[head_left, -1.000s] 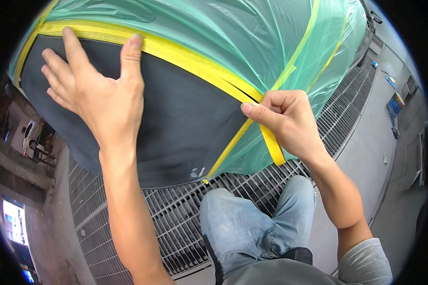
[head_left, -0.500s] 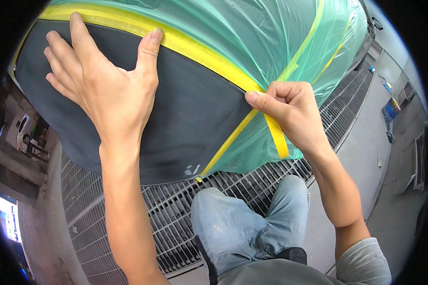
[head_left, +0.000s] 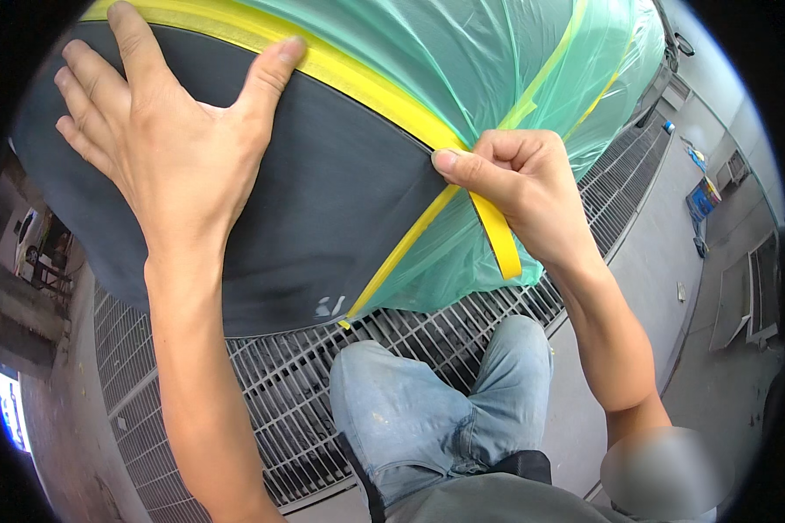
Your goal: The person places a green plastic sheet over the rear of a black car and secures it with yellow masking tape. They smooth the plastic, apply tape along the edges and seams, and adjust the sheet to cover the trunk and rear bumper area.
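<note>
A dark grey, matte car body panel curves in front of me. Yellow masking tape runs along its upper edge, joining it to green plastic masking film. My left hand lies spread over the panel, with the thumb and index finger on the tape line. At the panel's right corner, my right hand pinches the yellow tape between thumb and curled fingers. A loose tape end hangs below that hand. Another yellow tape strip slants down the panel's right edge.
Metal floor grating lies under the panel and around my bent knees. A blue can stands on the grey floor to the right. At the far left a lit screen shows.
The view has shifted slightly, so the panel and both hands sit a little further left and up. Both hands keep their places on the tape, and the loose end still hangs.
</note>
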`<state>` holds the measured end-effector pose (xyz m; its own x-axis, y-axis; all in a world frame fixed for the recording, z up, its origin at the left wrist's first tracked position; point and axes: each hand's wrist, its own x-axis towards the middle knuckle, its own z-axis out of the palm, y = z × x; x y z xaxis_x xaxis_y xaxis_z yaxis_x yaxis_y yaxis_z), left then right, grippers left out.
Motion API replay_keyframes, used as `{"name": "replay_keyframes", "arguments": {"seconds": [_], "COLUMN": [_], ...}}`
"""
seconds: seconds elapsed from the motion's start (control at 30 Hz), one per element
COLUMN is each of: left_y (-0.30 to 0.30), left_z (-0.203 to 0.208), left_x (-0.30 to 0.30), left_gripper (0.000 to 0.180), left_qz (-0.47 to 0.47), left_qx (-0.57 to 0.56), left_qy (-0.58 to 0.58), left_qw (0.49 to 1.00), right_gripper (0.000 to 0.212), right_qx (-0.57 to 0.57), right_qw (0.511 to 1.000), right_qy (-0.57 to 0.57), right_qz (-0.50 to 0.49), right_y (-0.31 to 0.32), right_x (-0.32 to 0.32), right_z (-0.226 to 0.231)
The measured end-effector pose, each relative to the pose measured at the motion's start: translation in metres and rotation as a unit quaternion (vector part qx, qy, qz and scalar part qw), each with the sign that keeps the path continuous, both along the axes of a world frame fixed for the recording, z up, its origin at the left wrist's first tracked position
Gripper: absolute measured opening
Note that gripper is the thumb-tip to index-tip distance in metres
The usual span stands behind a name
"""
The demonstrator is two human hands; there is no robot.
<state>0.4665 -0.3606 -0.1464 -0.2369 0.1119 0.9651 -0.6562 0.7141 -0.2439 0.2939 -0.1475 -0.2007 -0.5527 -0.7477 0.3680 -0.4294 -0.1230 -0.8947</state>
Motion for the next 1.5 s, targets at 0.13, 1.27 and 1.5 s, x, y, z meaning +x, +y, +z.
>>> {"name": "replay_keyframes", "arguments": {"seconds": [0.13, 1.27, 1.5], "left_y": [0.002, 0.02, -0.015], "left_z": [-0.005, 0.0, 0.056], "left_x": [-0.001, 0.008, 0.026], "left_gripper": [0.126, 0.064, 0.082], "left_qz": [0.012, -0.108, -0.091], "left_qx": [0.01, 0.108, 0.164], "left_qy": [-0.01, 0.093, 0.154], "left_qw": [1.0, 0.984, 0.97], "right_gripper": [0.041, 0.043, 0.04], "right_qx": [0.007, 0.017, 0.005], "right_qw": [1.0, 0.999, 0.999], "right_qy": [-0.004, -0.034, -0.045], "right_qz": [0.0, 0.0, 0.01], "right_y": [0.001, -0.008, -0.01], "right_x": [0.001, -0.01, -0.013], "right_z": [0.0, -0.008, -0.012]}}
